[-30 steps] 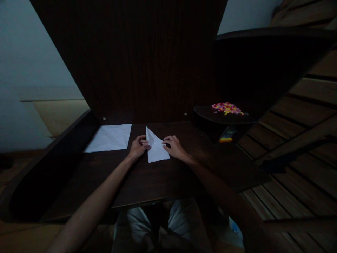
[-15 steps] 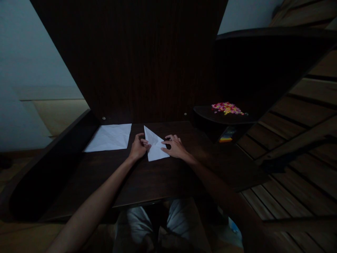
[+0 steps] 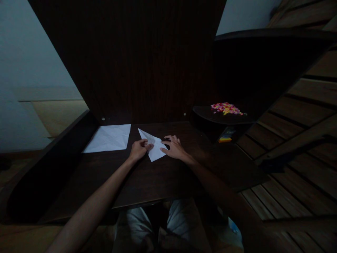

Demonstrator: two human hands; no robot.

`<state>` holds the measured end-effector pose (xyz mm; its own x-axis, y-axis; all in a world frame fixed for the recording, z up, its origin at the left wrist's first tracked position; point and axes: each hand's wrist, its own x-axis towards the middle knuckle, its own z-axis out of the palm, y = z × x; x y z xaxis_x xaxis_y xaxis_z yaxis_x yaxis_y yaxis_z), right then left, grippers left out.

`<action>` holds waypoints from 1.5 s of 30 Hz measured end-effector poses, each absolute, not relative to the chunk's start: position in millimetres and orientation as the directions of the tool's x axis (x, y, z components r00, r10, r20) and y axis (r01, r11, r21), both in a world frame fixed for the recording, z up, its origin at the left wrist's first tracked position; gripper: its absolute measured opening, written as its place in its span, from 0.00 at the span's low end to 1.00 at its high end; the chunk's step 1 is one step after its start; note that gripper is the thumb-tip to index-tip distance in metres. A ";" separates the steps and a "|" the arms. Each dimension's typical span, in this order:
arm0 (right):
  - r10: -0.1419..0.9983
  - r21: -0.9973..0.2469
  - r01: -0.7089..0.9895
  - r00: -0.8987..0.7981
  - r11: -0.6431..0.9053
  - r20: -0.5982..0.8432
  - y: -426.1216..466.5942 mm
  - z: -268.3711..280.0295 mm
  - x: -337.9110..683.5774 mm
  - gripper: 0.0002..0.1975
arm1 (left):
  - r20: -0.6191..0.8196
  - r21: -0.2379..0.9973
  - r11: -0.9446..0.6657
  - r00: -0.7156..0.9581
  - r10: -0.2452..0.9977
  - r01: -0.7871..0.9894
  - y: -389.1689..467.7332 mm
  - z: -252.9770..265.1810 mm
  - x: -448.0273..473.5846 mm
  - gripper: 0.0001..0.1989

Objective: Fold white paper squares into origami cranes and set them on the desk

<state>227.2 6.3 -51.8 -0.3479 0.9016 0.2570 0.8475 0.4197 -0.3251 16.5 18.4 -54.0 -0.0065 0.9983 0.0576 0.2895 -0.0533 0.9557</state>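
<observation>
A folded sheet of white paper [image 3: 157, 151] lies on the dark wooden desk, with a narrow point reaching up and to the left. My left hand [image 3: 139, 149] holds its left side, the thumb on top and the fingers curled at the edge. On the opposite side my right hand [image 3: 174, 147] grips the paper's right edge, thumb and forefinger on it and the other fingers bent. Some fingertips are hidden or too dark to make out. To the left lies another white sheet [image 3: 109, 138], flat and creased, apart from both hands.
A small corner shelf [image 3: 202, 113] at the right bears a heap of pink, red and yellow bits [image 3: 225, 108]. Beneath it sits a small item with a yellow end [image 3: 225, 140]. The desk's raised side panel [image 3: 52, 165] bounds the left; a tall back panel [image 3: 137, 63] stands behind.
The folded paper has turned counterclockwise, its upper point swinging left and its lower corner shifting right. My left hand has moved slightly with it. The flat sheet stays put.
</observation>
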 end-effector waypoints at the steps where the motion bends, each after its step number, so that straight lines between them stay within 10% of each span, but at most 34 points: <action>1: 0.900 -0.322 0.846 -0.357 0.425 0.251 5.9 -51.2 227.0 0.19 | 0.063 0.944 -0.054 -0.014 0.998 0.327 18.2 -54.6 16.2 0.16; 34: 0.874 -0.212 0.852 -0.441 0.479 0.206 3.4 -53.4 223.9 0.25 | 0.268 0.846 -0.393 0.350 0.897 0.360 -0.2 -44.4 24.6 0.15; 45: 0.916 -0.486 0.795 -0.209 0.364 0.344 18.1 -60.2 229.9 0.24 | 0.152 0.468 -0.658 0.680 0.717 0.590 -6.4 -43.9 23.2 0.22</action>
<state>229.9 18.1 -60.2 -0.2087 0.9156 0.3436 0.7948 0.3635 -0.4860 23.2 -6.4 -43.9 0.6798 0.7174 0.1520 0.5897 -0.6580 0.4682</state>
